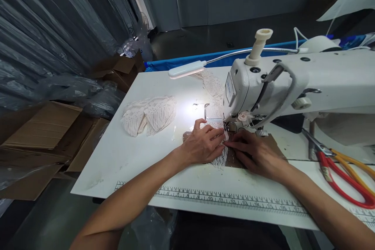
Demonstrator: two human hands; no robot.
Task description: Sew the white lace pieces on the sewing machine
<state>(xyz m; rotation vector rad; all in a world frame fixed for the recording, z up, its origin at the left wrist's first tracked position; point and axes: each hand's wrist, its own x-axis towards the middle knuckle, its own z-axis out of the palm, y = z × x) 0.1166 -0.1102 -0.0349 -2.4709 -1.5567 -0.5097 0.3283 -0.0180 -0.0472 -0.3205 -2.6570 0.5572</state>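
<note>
Ruler: printed black measuring scale (pixel 222 197) along the white table's (pixel 117 156) near edge.
Left hand (pixel 205 144): flat, fingers spread, pinning the white lace strip (pixel 220 160) at frame centre.
Right hand (pixel 254 152): flat, steadying lace beside the white sewing machine's (pixel 293 82) needle.
Red-handled scissors (pixel 342 175): lower right, within reach.

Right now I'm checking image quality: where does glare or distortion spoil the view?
Head view: the lamp throws a blown-out glare patch on the table beside the left hand; the needle area by the right hand lies in shade; the ruler bows from lens distortion.
</note>
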